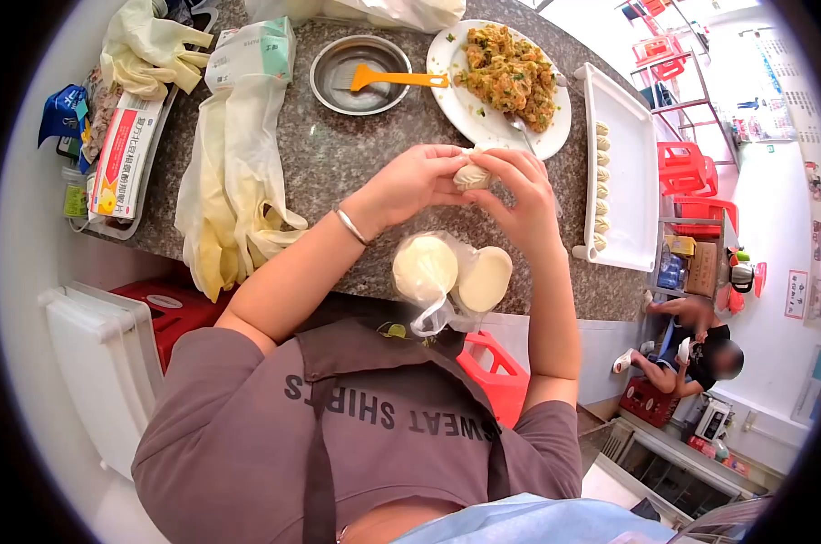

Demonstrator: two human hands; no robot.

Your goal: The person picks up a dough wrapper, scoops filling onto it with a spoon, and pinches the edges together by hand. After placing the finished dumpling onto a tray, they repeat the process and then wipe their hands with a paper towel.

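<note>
White pleated dumpling (473, 178): both hands are working it

Step in hand, judging by the pleats: shaping or sealing, probably late stage. Left hand (421, 186) is gripping the dumpling from one side, thumb and fingers closing on it; right hand (528, 195) is pinching it from the other. They are holding it up over the granite counter (329, 150), between the plate (442, 68) and the bagged wrappers (426, 265). Filling (510, 77) and a spoon (522, 133) are sitting on that plate.

Orientation: pleated face is pointing towards the camera. Visible long axis is running roughly crosswise, hand to hand (fingers are covering the ends, so I'm not confirming full length or which end is the tip).

Next move seems to be calling for light, even finger pressure along the seam (can't tell whether any gap is showing), then a gentle set-down that isn't flattening the folds. Row of dumplings (602, 186) is lining the left long side of the white tray (631, 181), well to the right, so that is looking like the natural spot.
</note>
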